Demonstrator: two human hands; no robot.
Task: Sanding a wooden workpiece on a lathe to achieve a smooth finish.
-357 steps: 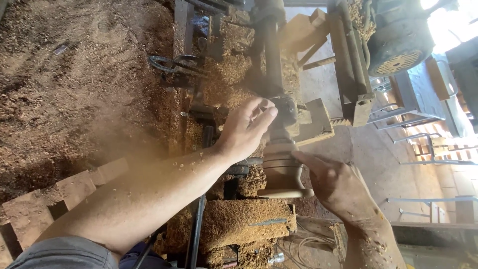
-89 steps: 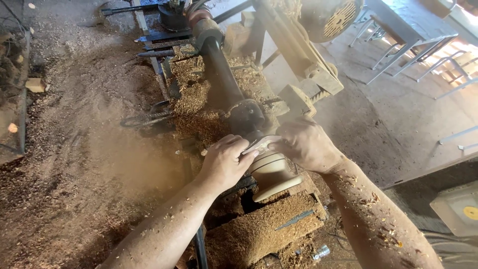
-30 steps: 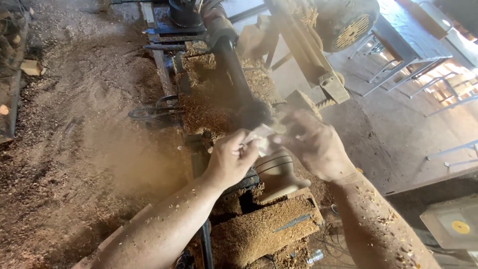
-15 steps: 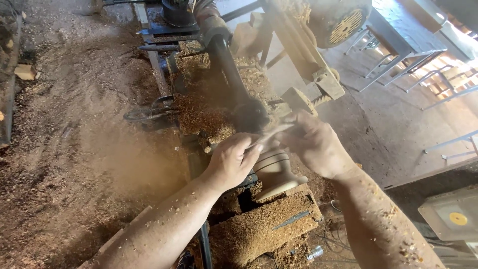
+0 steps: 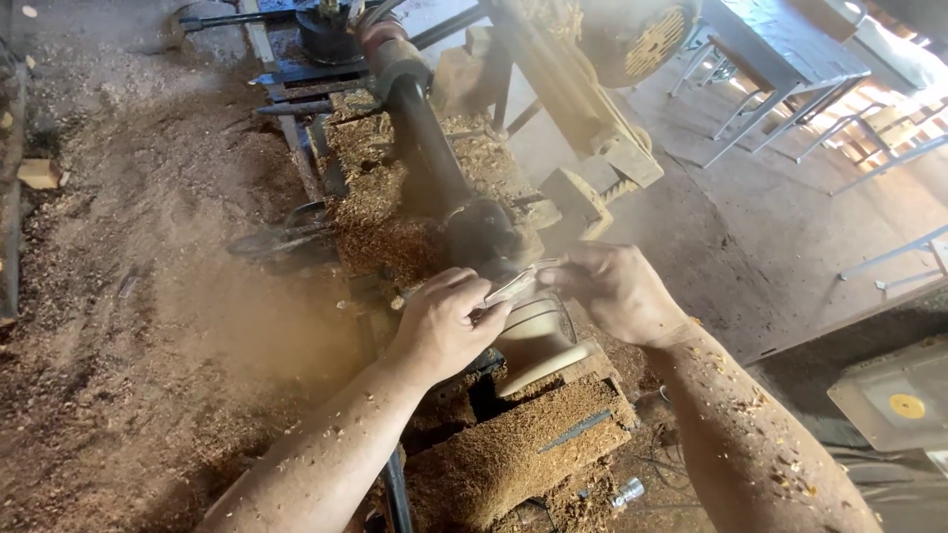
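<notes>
A pale round wooden workpiece (image 5: 538,341) sits on a wood lathe (image 5: 434,158) caked in sawdust. My left hand (image 5: 444,321) and my right hand (image 5: 612,288) each grip one end of a small strip of sandpaper (image 5: 513,286) stretched across the top of the workpiece. Fine dust drifts off to the left of my left hand. Both forearms are speckled with wood chips.
Sawdust and shavings cover the floor (image 5: 118,296) at left and the lathe bed (image 5: 513,454). A motor with a yellow fan grille (image 5: 642,30) hangs at the top right. Metal table legs (image 5: 780,109) stand at the far right. A grey box with a yellow disc (image 5: 899,400) sits lower right.
Both hands have stayed on the sandpaper over the workpiece, shifting only slightly. Eleven seconds ago my left hand was higher on the lathe and my right held a tool lower down.
</notes>
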